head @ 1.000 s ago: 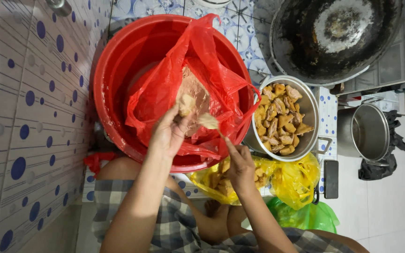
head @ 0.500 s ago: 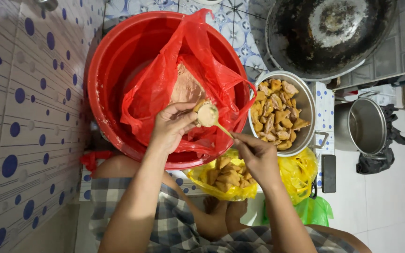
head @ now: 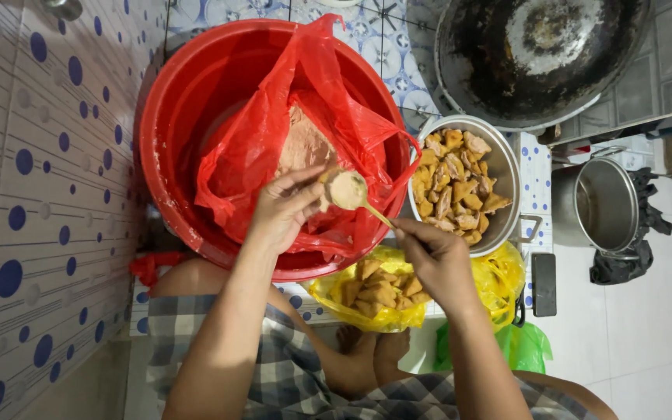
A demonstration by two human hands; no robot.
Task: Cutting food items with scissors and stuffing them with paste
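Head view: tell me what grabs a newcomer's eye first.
The big red basin at upper left stands out, with a red plastic bag of pale brown paste inside it. Over the bag, the right hand holds a spoon heaped with paste, and the left hand touches its bowl. To the right sits a metal bowl of golden fried pieces.

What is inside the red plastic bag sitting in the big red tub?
The red bag holds a pale pinkish-brown paste, scooped with a spoon by the right hand. The left hand steadies it. The bag's folds hide how deep the paste goes.
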